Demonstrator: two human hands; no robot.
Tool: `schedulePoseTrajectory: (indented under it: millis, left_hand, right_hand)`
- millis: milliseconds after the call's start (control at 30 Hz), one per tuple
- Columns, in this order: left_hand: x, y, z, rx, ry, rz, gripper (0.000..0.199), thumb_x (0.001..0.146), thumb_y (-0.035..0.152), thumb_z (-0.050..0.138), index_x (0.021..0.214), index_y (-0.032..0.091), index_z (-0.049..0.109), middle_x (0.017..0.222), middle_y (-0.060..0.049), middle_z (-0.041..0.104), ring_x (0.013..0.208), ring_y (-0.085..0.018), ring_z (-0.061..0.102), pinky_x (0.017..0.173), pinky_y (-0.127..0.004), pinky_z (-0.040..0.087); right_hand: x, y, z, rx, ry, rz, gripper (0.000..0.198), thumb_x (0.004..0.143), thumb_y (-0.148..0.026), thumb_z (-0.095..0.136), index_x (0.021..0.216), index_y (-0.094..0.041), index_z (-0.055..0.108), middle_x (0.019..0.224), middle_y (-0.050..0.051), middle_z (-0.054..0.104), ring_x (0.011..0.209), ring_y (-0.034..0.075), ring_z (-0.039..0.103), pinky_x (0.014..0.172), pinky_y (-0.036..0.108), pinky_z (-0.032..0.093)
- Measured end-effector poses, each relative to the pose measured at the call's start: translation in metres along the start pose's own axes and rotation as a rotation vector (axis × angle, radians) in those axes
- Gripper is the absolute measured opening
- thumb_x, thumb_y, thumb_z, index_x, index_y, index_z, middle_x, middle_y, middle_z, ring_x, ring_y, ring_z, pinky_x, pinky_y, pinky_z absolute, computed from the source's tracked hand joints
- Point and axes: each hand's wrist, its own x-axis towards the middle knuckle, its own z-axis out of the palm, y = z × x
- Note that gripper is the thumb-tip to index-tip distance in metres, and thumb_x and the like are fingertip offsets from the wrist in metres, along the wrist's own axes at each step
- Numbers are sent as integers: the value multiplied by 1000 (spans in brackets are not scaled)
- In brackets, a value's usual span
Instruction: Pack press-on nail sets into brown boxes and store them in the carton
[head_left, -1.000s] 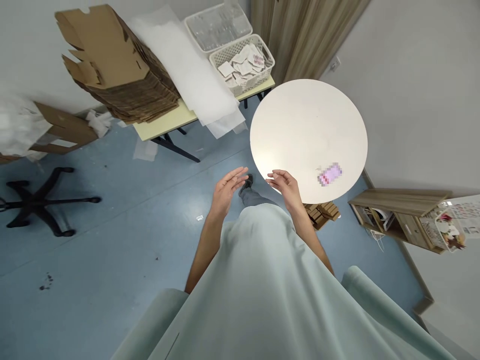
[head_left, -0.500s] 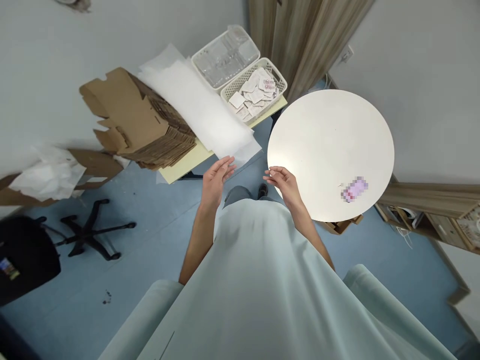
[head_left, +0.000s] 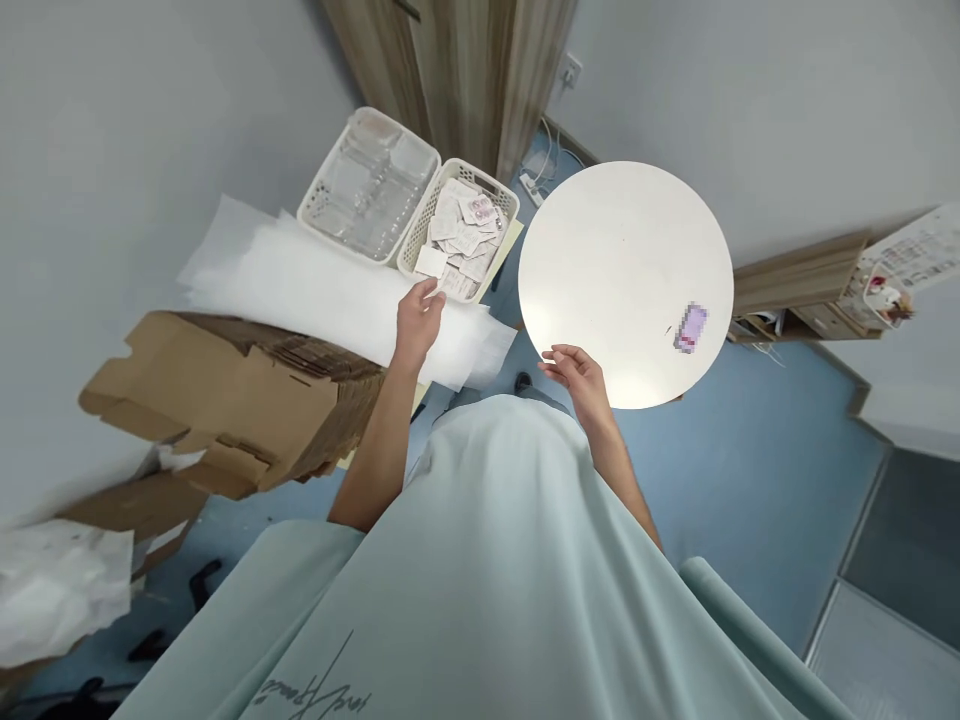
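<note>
My left hand [head_left: 420, 325] hangs over the white sheets, its fingertips near the front edge of a white basket [head_left: 507, 200]. Thumb and fingers are apart, and nothing shows between them. Inside the basket lie many small white cards [head_left: 457, 235], with a square white one [head_left: 431, 262] just beyond my fingertips. My right hand [head_left: 581, 382] is at the near left rim of a round white table [head_left: 622, 260]. Its fingers are loosely bent and apart, holding nothing visible.
A second white basket [head_left: 304, 213] with clear plastic boxes stands left of the cards. White foam-like sheets [head_left: 300, 285] and stacked flat cardboard boxes [head_left: 247, 390] lie nearer. A blurred purple item [head_left: 691, 327] rests on the round table. A power strip [head_left: 531, 190] lies on the floor behind.
The view has turned and the baskets appear closer. My left hand has moved up and forward, from beside the sheets' end to the basket of cards. My right hand stays about level, near the table.
</note>
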Motion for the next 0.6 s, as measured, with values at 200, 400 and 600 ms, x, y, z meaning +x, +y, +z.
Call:
schedulePoseTrajectory:
  millis: [200,400,600]
  left_hand:
    - [115,0,31,282,-112,112,67,89,37,84,151,15,69,164,-25,66,161,-44,55,142,-59,35]
    - [183,5,58,543,-236,148,78,88,38,81,156,4,64,168,-32,59,167,-49,46,144,-64,26]
    - [198,2,60,707,-265,88,70,96,39,74,153,0,63,161,-37,62,161,-50,50,138,-69,33]
  right_hand:
    - [-30,5,19,40,186,25,49,88,-66,94,115,-27,82,122,7,87,109,25,86,110,44,68]
    - [-52,14,20,126,381,17,49,87,-64,96,114,-26,82,121,7,87,109,25,87,108,42,69]
    - [-59,15,17,163,458,26,49,87,-64,95,115,-26,82,123,8,87,110,25,87,107,42,69]
